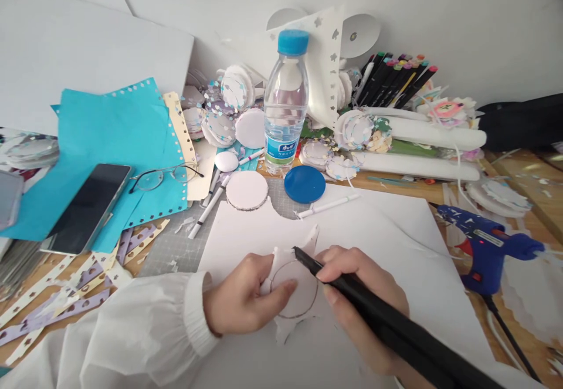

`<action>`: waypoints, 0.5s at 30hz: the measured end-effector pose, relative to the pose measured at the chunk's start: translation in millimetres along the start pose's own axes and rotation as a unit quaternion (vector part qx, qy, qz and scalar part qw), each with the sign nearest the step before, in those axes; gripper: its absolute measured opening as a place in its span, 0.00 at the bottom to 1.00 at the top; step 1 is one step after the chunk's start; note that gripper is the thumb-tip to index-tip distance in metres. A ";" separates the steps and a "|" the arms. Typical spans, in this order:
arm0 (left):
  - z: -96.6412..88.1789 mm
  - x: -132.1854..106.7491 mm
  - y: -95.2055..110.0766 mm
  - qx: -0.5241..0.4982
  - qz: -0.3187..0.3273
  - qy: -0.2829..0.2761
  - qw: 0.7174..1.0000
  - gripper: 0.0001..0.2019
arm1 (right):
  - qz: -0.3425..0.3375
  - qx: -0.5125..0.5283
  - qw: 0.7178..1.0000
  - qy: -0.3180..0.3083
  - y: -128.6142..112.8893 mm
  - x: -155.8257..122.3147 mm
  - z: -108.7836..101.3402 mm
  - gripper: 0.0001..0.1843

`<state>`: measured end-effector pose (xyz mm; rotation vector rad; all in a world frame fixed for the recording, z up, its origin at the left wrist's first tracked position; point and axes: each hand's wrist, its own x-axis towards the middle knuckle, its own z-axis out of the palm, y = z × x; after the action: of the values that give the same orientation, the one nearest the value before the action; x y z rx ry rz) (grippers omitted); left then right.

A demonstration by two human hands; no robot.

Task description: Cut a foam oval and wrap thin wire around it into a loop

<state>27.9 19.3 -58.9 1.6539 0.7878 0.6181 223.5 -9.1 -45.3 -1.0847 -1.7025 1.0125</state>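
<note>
My left hand is closed on a ragged white foam board piece, its thumb lying over a dark circle drawn there. Held in my right hand is a long black utility knife. The knife's tip meets the piece close to the top of the drawn circle. Under both hands lies a large white foam board sheet with a curved notch in its far edge. A cut white disc and a blue round lid sit by that notch.
A water bottle stands behind the lid. Markers and decorated discs crowd the back. To the right is a blue glue gun with a cord. Leftward lie a phone, glasses, blue paper and punched strips.
</note>
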 end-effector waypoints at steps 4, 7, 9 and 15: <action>2.0 0.3 1.8 -0.031 -0.039 -0.014 0.999 0.11 | 0.006 0.029 0.999 0.032 -0.4 -3.3 -8.2 0.09; -1.0 0.0 4.1 -0.036 -0.107 0.018 0.993 0.14 | 0.005 0.061 0.996 0.065 -4.0 -11.2 -15.8 0.06; -6.8 -2.1 7.9 -0.032 -0.146 0.047 0.988 0.17 | 0.007 0.021 0.994 0.105 -6.3 -15.7 -22.6 0.05; -26.9 -22.6 32.5 -0.058 -0.135 -0.045 0.988 0.17 | -0.040 -0.250 0.963 0.093 14.1 -4.2 -52.4 0.09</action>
<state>-1.1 14.5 -21.2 1.4273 0.8748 0.3892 277.0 0.6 -43.3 -1.3654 -1.8754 0.4139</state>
